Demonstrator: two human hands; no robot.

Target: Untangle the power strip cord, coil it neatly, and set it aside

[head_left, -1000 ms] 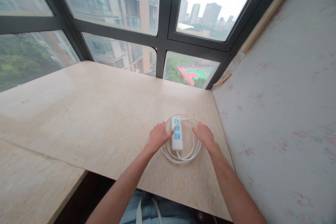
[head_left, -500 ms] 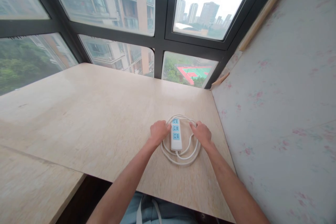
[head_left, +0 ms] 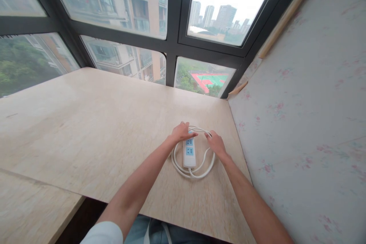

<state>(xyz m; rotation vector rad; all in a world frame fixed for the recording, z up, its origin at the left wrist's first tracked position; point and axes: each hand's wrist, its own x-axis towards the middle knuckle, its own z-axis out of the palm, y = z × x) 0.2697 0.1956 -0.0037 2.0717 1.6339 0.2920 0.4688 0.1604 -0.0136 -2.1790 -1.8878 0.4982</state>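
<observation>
A white power strip [head_left: 189,160] with blue socket faces lies on the pale marble-look surface. Its white cable [head_left: 202,176] is coiled in loops around it. My left hand [head_left: 180,132] is over the strip's far end and covers part of it, thumb reaching across the top and apart from the fingers. On the right side of the coil, my right hand [head_left: 216,143] has its fingers closed round the cable loops.
The pale surface [head_left: 108,122] stretches left to a seam and a lower-left edge. Dark-framed windows [head_left: 170,45] border its back. A floral-papered wall [head_left: 291,141] rises close by on the right.
My left hand has let go of the coil's left side and moved right and away from me, over the strip's far end. My right hand stays on the cable, slightly farther up.
</observation>
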